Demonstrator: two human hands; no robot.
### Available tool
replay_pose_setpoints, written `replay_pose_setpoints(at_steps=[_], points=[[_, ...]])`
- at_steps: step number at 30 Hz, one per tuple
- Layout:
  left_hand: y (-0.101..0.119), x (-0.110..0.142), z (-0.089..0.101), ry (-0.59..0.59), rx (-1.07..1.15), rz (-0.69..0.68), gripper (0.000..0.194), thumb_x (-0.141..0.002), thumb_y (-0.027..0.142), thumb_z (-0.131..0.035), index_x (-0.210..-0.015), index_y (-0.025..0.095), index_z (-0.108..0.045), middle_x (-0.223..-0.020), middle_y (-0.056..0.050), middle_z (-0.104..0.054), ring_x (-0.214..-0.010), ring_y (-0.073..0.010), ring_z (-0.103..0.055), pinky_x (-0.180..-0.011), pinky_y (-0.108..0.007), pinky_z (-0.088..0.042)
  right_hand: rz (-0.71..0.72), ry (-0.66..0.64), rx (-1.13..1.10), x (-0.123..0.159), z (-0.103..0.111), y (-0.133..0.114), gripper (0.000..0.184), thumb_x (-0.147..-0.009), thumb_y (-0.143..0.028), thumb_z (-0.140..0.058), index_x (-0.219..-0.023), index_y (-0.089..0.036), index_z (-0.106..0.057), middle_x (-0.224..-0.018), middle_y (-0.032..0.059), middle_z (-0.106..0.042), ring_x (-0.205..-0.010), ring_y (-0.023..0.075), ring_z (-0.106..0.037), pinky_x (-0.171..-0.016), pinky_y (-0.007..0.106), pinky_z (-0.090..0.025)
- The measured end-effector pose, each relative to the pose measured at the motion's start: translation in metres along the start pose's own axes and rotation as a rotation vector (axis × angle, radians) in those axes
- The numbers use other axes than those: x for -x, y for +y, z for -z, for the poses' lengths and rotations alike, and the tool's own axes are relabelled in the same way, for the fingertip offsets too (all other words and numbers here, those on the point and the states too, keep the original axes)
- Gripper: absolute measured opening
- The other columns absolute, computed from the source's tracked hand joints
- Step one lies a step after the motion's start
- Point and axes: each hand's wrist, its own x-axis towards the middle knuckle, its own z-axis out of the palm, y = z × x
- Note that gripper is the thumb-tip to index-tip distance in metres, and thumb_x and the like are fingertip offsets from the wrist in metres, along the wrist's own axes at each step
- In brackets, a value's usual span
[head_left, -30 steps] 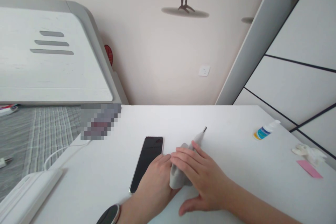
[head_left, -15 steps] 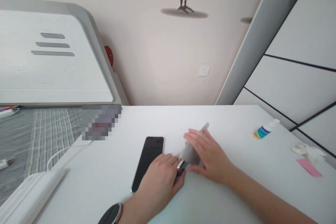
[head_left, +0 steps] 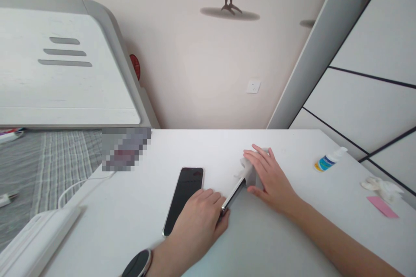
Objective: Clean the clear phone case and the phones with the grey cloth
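My left hand (head_left: 203,214) is closed around the near end of a slim, silver-edged device (head_left: 234,194), seen nearly edge-on, probably a phone. Its far end disappears behind a pale grey cloth (head_left: 249,172). My right hand (head_left: 268,177) presses that cloth around the device's far end, thumb on the near side and fingers over the top. Just left of these hands a black-screened phone (head_left: 183,197) lies face up on the white table (head_left: 130,216), partly covered by my left hand.
Toward the right lie a small white bottle (head_left: 329,160) with a blue and yellow label, a crumpled tissue (head_left: 385,188) and a pink slip (head_left: 382,207). A long white object (head_left: 42,242) with a cable (head_left: 69,186) sits at the left edge. A pixelated patch (head_left: 126,149) hides something.
My right hand has slid away from my left with the cloth, up and to the right along the device. More of the silver edge shows. My left hand has stayed in place.
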Motion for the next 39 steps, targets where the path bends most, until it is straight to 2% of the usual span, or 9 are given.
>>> replay_pose_setpoints(at_steps=[6, 12, 15, 19, 21, 25, 31, 36, 39], points=[[-0.005, 0.002, -0.007, 0.093, 0.076, -0.07, 0.011, -0.086, 0.018, -0.068, -0.097, 0.019, -0.068, -0.098, -0.006, -0.073, -0.093, -0.0255, -0.068, -0.089, -0.041, -0.053, 0.311, -0.171, -0.088, 0.006, -0.003, -0.042, 0.097, -0.088, -0.085, -0.038, -0.154, -0.013, -0.035, -0.153, 0.015, -0.051, -0.149, 0.0295, -0.037, -0.128, 0.054, -0.011], [-0.001, -0.001, -0.002, -0.006, 0.01, 0.0, 0.009, -0.093, 0.017, -0.06, -0.085, 0.018, -0.065, -0.085, -0.004, -0.069, -0.083, -0.0264, -0.067, -0.078, -0.043, -0.055, -0.003, 0.0, 0.042, 0.0, 0.001, 0.001, 0.09, -0.093, -0.081, -0.03, -0.149, -0.011, -0.041, -0.151, 0.02, -0.05, -0.149, 0.0358, -0.034, -0.123, 0.065, -0.014], [-0.003, 0.0, -0.004, 0.012, 0.052, -0.002, 0.002, -0.089, 0.016, -0.065, -0.09, 0.018, -0.066, -0.09, -0.005, -0.071, -0.087, -0.0269, -0.068, -0.082, -0.044, -0.055, 0.096, -0.049, -0.015, 0.005, 0.0, -0.019, 0.097, -0.088, -0.085, -0.034, -0.151, -0.011, -0.038, -0.154, 0.0178, -0.048, -0.153, 0.0337, -0.026, -0.126, 0.06, -0.011], [-0.006, 0.002, -0.007, 0.05, 0.129, -0.035, 0.019, -0.084, 0.021, -0.073, -0.102, 0.018, -0.068, -0.105, -0.008, -0.073, -0.099, -0.0282, -0.067, -0.092, -0.045, -0.053, 0.314, -0.159, -0.075, 0.005, -0.002, -0.038, 0.092, -0.091, -0.081, -0.038, -0.153, -0.014, -0.036, -0.153, 0.0129, -0.051, -0.15, 0.0269, -0.035, -0.129, 0.051, -0.008], [-0.005, 0.001, -0.005, 0.006, 0.091, -0.006, 0.005, -0.09, 0.021, -0.066, -0.093, 0.018, -0.068, -0.094, -0.006, -0.072, -0.09, -0.0274, -0.067, -0.085, -0.045, -0.054, 0.205, -0.093, -0.036, 0.002, -0.001, -0.023, 0.087, -0.094, -0.079, -0.035, -0.151, -0.014, -0.038, -0.151, 0.0151, -0.053, -0.148, 0.0289, -0.038, -0.127, 0.055, -0.01], [-0.002, -0.001, -0.002, -0.022, 0.035, 0.011, 0.009, -0.094, 0.018, -0.058, -0.087, 0.018, -0.065, -0.086, -0.004, -0.069, -0.085, -0.0266, -0.066, -0.081, -0.044, -0.054, -0.022, 0.008, 0.051, 0.0, 0.0, 0.0, 0.084, -0.095, -0.077, -0.035, -0.148, -0.011, -0.041, -0.151, 0.0189, -0.05, -0.151, 0.0353, -0.029, -0.124, 0.063, -0.013], [-0.006, 0.002, -0.005, 0.016, 0.11, -0.006, 0.012, -0.086, 0.02, -0.07, -0.098, 0.017, -0.067, -0.1, -0.007, -0.071, -0.096, -0.0282, -0.066, -0.089, -0.045, -0.052, 0.294, -0.168, -0.07, 0.004, -0.003, -0.035, 0.093, -0.091, -0.08, -0.04, -0.155, -0.013, -0.031, -0.156, 0.0106, -0.047, -0.152, 0.025, -0.029, -0.129, 0.048, -0.003], [-0.002, 0.0, -0.002, -0.02, 0.038, 0.012, 0.009, -0.094, 0.018, -0.059, -0.087, 0.019, -0.064, -0.084, -0.004, -0.068, -0.082, -0.0262, -0.066, -0.079, -0.044, -0.053, 0.008, -0.02, 0.01, 0.003, 0.001, -0.009, 0.084, -0.097, -0.074, -0.031, -0.153, -0.011, -0.034, -0.153, 0.0177, -0.048, -0.15, 0.0323, -0.031, -0.125, 0.059, -0.012], [-0.004, 0.0, -0.004, -0.001, 0.058, 0.003, 0.003, -0.09, 0.017, -0.064, -0.088, 0.018, -0.065, -0.088, -0.004, -0.07, -0.086, -0.0265, -0.066, -0.081, -0.044, -0.054, 0.094, -0.08, -0.019, 0.006, 0.001, -0.023, 0.092, -0.094, -0.079, -0.034, -0.156, -0.012, -0.03, -0.156, 0.0147, -0.046, -0.154, 0.031, -0.023, -0.127, 0.056, -0.006]])
